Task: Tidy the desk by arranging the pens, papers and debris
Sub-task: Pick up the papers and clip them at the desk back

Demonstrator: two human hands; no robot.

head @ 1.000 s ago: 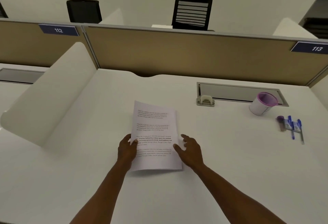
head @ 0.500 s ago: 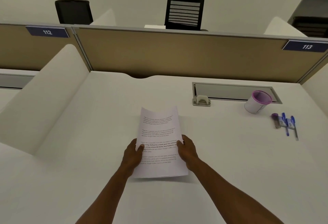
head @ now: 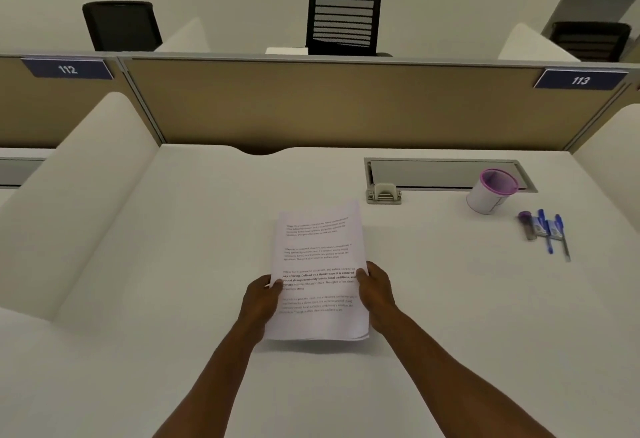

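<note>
A stack of printed white papers (head: pixel 320 257) is held over the middle of the white desk (head: pixel 173 264), its far end curling up. My left hand (head: pixel 261 299) grips its left edge and my right hand (head: pixel 375 290) grips its right edge, thumbs on top. At the right of the desk lie blue pens (head: pixel 550 233) with a small purple-capped tube (head: pixel 526 224) beside them. A white pen cup with a purple rim (head: pixel 490 191) stands just behind them, tilted.
A grey cable tray lid (head: pixel 443 174) with a small latch (head: pixel 383 193) is set into the desk's back. A tan partition (head: pixel 329 105) closes the far side, white side dividers (head: pixel 79 195) flank the desk, and black chairs (head: pixel 343 21) stand beyond.
My right hand went from flat on the sheet to gripping its right edge. Both hands have lifted the papers off the desk and squared them.
</note>
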